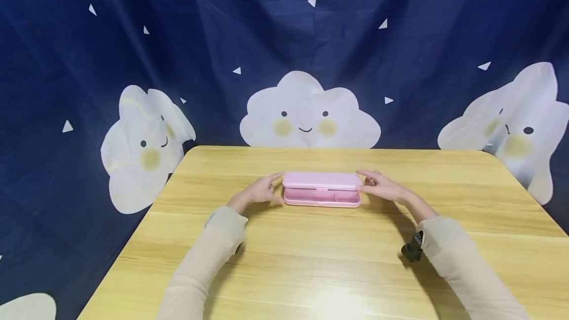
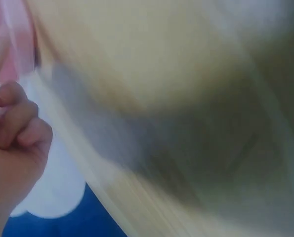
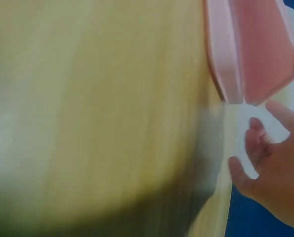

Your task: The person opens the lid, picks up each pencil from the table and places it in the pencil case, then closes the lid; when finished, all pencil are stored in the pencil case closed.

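Observation:
A pink pencil case (image 1: 322, 180) rests on the wooden table, its lid partly raised over a tray with a divider (image 1: 336, 196). At its left end is my left hand (image 1: 258, 191), index finger by the lid and thumb at the lower front corner. The left wrist view has that index finger lying straight along the pink case (image 2: 21, 37), other fingers bent. My right hand (image 1: 383, 186) is at the opposite end, its thumb touching the lid's front corner and its index finger by the back. From the right wrist, the index fingertip (image 3: 273, 107) shows just off the case's corner.
The pale wooden table (image 1: 320, 246) extends around the case. Behind it hangs a dark blue curtain (image 1: 275, 28) printed with smiling clouds and white triangles. A black device (image 1: 412, 248) sits at the right sleeve's cuff.

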Demonstrator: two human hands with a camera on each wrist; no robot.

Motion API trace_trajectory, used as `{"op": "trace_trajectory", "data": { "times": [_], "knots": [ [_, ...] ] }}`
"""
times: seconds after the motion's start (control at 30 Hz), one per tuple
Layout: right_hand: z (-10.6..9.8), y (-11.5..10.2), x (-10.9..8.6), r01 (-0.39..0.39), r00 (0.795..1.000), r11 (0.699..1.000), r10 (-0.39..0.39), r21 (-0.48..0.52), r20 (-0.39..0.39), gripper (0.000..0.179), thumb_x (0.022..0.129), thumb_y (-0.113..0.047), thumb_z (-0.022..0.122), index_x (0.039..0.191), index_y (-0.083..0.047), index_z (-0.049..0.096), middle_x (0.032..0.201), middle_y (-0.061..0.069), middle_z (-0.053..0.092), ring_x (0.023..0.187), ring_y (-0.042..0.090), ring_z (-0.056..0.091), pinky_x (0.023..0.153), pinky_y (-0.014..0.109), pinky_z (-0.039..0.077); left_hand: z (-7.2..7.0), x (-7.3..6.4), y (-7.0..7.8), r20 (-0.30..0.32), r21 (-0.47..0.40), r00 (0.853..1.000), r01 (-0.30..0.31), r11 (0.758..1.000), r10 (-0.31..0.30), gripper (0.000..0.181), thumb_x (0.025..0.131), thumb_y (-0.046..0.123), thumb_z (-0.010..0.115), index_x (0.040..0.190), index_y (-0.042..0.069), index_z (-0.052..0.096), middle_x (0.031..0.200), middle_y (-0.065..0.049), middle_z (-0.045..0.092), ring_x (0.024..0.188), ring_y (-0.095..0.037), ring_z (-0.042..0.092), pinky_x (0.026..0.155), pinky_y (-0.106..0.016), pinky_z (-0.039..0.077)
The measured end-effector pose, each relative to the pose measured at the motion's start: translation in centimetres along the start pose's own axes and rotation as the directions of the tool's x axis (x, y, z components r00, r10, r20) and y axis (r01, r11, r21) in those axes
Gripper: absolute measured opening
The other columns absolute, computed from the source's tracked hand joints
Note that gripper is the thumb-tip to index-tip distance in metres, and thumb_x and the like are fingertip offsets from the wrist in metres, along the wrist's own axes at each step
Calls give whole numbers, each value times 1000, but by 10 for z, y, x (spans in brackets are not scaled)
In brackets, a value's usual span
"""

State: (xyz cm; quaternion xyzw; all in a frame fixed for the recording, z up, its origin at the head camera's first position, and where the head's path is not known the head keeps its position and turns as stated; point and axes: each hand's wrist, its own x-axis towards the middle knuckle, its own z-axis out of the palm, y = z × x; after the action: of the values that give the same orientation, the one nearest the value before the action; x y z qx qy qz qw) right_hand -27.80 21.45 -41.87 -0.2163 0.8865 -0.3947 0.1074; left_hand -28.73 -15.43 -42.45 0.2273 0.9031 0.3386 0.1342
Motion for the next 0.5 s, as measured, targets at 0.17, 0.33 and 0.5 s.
{"op": "trace_trajectory", "data": {
  "times": [0.17, 0.33, 0.5],
  "knots": [
    [3, 2, -1, 40, 998, 997, -37, -64, 44, 79, 81, -29, 67, 138, 9, 27, 93, 16, 45, 86, 25, 38, 74, 31, 35, -6, 4, -5, -44, -87, 999, -36, 996, 32, 65, 79, -3, 59, 139, 4, 37, 48, 7, 30, 44, -5, 29, 44, -18, 29],
    [6, 3, 0, 22, 997, 996, -17, -84, 70, 85, 77, -32, 70, 140, 6, 26, 90, 14, 40, 80, 23, 35, 68, 29, 33, -2, 5, 3, -38, -24, 999, -8, 1000, 7, 60, 90, 24, 58, 142, 6, 32, 74, -6, 57, 55, -9, 37, 54, -22, 35],
    [9, 2, -1, -1, 997, 993, 11, -119, 82, 89, 75, -33, 72, 141, 4, 25, 90, 14, 37, 81, 24, 33, 68, 30, 32, 3, 5, 4, 26, 50, 1000, -2, 999, 1, 66, 87, 30, 62, 142, 9, 33, 64, -1, 46, 51, -8, 34, 51, -20, 33]
  ]
}}
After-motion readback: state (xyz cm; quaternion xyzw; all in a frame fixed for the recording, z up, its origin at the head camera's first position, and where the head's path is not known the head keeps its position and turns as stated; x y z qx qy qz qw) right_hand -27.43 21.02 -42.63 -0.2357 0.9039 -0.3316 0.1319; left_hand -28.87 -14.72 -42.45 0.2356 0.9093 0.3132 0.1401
